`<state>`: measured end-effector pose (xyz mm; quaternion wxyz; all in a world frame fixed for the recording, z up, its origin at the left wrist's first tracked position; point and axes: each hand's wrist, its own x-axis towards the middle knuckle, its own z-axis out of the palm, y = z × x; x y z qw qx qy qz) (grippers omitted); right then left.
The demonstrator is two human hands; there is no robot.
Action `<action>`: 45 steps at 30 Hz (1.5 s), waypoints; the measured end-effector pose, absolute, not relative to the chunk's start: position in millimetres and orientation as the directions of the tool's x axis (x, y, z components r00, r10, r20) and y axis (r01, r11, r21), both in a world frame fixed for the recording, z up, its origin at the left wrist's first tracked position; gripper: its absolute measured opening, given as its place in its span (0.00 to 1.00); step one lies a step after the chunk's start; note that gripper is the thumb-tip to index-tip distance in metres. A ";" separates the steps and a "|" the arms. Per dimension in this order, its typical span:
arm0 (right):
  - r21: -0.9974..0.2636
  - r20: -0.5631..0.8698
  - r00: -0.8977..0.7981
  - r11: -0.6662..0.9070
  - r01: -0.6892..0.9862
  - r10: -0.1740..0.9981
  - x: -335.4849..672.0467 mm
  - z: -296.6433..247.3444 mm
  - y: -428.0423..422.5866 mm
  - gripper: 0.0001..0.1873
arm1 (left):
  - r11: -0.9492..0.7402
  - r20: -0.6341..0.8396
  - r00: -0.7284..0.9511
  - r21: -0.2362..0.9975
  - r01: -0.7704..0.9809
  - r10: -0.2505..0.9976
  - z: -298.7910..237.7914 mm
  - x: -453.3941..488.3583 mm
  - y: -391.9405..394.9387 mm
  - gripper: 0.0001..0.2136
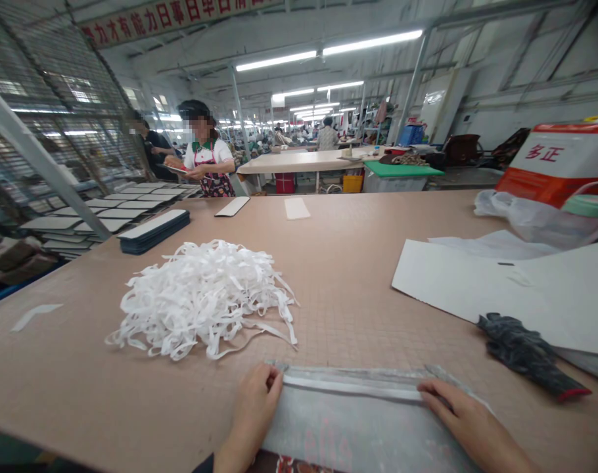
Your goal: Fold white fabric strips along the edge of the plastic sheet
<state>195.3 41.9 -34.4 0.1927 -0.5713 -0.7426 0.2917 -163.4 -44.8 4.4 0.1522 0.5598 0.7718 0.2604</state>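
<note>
A grey translucent sheet [348, 420] lies at the near edge of the tan table [358, 282], with a white strip [353, 384] along its far edge. My left hand [252, 407] presses on the strip's left end, its fingers curled and pinching at the strip. Over at the strip's right end my right hand [469, 420] lies flat, fingers stretched out on the sheet. A heap of white strips [205, 299] sits just beyond my left hand.
White paper sheets [501, 282] and a dark glove [526, 355] lie at the right. A dark stack of panels [154, 231] is at the far left. A red and white box [560, 161] stands far right. A person [207, 161] works across the table.
</note>
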 end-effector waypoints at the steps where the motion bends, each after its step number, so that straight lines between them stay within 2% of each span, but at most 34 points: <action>1: -0.651 -0.043 -0.266 0.175 0.738 0.963 195.6 -35.7 42.1 0.14 | 0.234 0.062 -0.318 0.548 0.803 0.946 3.5 -162.8 -43.7 0.09; 10: -0.607 0.011 -0.266 0.218 0.764 0.964 191.9 -42.1 41.6 0.15 | 0.243 0.101 -0.300 0.372 0.896 0.949 0.0 -157.0 -42.5 0.08; 19: -0.610 0.024 -0.242 0.205 0.765 0.970 182.5 -26.4 39.1 0.12 | 0.162 0.175 -0.162 0.014 0.987 0.971 2.2 -150.3 -41.2 0.08; 22: -0.617 0.007 -0.245 0.197 0.762 0.970 179.2 -19.9 39.1 0.10 | 0.073 0.178 -0.059 -0.076 0.994 0.982 7.5 -147.5 -41.4 0.09; 28: -0.589 -0.033 -0.264 0.195 0.784 0.964 179.5 -14.8 40.7 0.09 | -0.167 0.022 0.177 -0.236 0.957 0.984 15.5 -142.3 -45.6 0.18; 31: -0.573 -0.053 -0.259 0.183 0.799 0.964 178.6 -12.6 40.3 0.08 | -0.255 -0.011 0.265 -0.312 0.915 0.964 11.2 -140.2 -48.7 0.25; 34: -0.543 -0.061 -0.233 0.163 0.824 0.971 175.8 -9.0 39.9 0.08 | -0.314 -0.037 0.320 -0.339 0.887 0.947 6.9 -135.7 -49.7 0.32; 39: -0.502 -0.069 -0.209 0.147 0.852 0.976 172.4 -2.1 39.4 0.07 | -0.340 -0.102 0.327 -0.388 0.856 0.939 13.2 -125.8 -38.1 0.31; 41: -0.490 -0.060 -0.208 0.153 0.858 0.976 171.5 -0.8 39.2 0.08 | -0.371 -0.146 0.341 -0.356 0.858 0.929 20.4 -118.2 -28.0 0.29; 45: -0.457 -0.026 -0.204 0.169 0.873 0.979 167.9 -1.6 38.9 0.08 | -0.443 -0.205 0.404 -0.209 0.872 0.891 31.8 -81.9 -7.2 0.23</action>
